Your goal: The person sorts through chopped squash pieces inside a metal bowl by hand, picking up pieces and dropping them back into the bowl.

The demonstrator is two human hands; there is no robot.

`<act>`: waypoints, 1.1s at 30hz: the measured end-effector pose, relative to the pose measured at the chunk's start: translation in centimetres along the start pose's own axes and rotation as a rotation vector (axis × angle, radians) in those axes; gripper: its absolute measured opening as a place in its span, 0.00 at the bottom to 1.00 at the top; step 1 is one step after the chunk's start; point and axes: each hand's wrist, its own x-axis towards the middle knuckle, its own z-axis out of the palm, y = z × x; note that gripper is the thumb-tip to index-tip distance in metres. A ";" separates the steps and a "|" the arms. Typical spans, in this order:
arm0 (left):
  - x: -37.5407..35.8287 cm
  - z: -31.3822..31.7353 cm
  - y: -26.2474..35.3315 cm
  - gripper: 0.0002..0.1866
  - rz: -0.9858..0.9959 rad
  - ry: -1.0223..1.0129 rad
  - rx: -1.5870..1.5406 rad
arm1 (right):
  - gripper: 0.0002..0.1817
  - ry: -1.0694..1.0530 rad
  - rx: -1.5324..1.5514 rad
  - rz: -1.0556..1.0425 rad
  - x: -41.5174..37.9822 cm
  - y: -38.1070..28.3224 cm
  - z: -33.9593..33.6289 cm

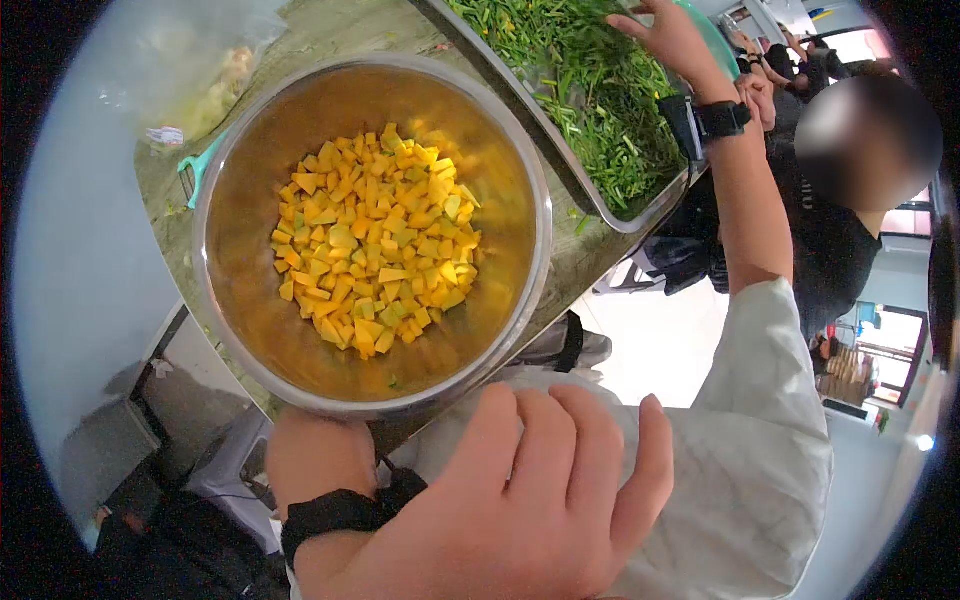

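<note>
A large steel bowl (540, 250) holds diced yellow-orange pieces (375, 250) with greenish edges, which look like pumpkin. Below its near rim, my left hand (530, 490) is raised close to the camera. Its fingers are apart and loosely bent, nothing visible in them, the thumb hidden. My right hand (675, 45) reaches over chopped greens (600, 110) in a metal tray (640, 222), fingers spread and partly cut off by the top edge. Black bands circle both wrists, and a small device sits by the right one.
A teal peeler (203, 170) lies left of the bowl, near a clear plastic bag (205, 75). Beyond the tray is a teal container (708, 35). A person in black (840, 250) stands at the right, and another person's hand (760, 98) is beside my right wrist.
</note>
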 end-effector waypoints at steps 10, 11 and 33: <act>0.1 -0.4 -0.4 0.16 -0.045 -0.037 0.006 | 0.49 -0.586 -0.059 -0.280 -11.4 -4.7 -1.2; 0.2 -0.4 -0.4 0.16 -0.042 -0.044 0.006 | 0.50 -0.555 -0.096 -0.281 -12.4 -4.1 -0.1; 0.2 -0.8 -0.1 0.16 -0.040 -0.075 -0.012 | 0.22 -0.180 0.034 0.112 -2.8 -3.9 -2.8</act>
